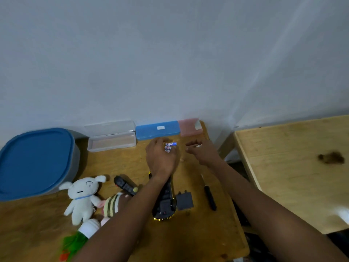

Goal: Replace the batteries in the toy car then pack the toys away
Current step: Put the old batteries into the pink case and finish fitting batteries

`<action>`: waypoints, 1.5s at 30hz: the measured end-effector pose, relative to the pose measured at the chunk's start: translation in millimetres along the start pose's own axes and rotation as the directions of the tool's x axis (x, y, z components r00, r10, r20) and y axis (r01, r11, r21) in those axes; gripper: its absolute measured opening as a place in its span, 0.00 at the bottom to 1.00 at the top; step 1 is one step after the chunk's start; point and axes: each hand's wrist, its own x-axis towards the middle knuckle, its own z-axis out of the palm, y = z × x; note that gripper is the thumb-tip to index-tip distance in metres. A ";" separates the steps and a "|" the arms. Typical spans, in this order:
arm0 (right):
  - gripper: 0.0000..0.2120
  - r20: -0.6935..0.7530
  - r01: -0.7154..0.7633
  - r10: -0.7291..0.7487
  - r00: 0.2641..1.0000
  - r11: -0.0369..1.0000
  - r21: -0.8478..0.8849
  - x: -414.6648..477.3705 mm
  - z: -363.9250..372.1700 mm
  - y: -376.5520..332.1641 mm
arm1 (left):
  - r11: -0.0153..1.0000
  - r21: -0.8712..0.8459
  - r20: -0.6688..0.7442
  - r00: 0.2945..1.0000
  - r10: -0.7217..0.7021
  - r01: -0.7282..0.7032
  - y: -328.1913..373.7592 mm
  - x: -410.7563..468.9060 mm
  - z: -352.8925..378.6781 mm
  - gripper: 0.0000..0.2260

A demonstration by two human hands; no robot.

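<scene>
The black toy car (164, 203) lies upside down on the wooden table (207, 233), partly under my left forearm, its battery bay uncovered. A dark battery cover (184, 201) rests just right of it, and a black screwdriver (209, 195) lies further right. My left hand (160, 157) hovers near the back of the table, holding several blue-and-white batteries (170, 147) at its fingertips. My right hand (202, 151) is beside it, fingers curled, with something small and white between them.
A blue-lidded grey bin (35, 161) stands at the left. An open clear case (111, 141), a blue case (157, 129) and a pink case (189, 126) line the wall. A white plush dog (83, 197), a striped plush (111, 204), a black remote (125, 186) and a green toy (75, 242) lie front left. A second table (294, 167) is right.
</scene>
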 end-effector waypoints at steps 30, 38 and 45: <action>0.22 0.486 0.599 -0.352 0.800 0.520 -0.609 146.8 78.5 -24.4 | 0.907 0.293 -0.237 0.942 -0.237 0.302 -56.6 84.6 11.1 0.28; 0.11 0.553 0.634 -0.370 0.746 0.140 -0.761 149.9 80.7 -31.2 | 0.888 0.359 -0.235 0.949 -0.212 0.287 -64.3 93.5 11.6 0.28; 0.12 0.663 0.618 -0.356 0.658 -0.248 -0.746 155.4 84.1 -19.6 | 0.866 0.448 -0.215 0.967 -0.137 0.222 -74.2 102.7 7.5 0.29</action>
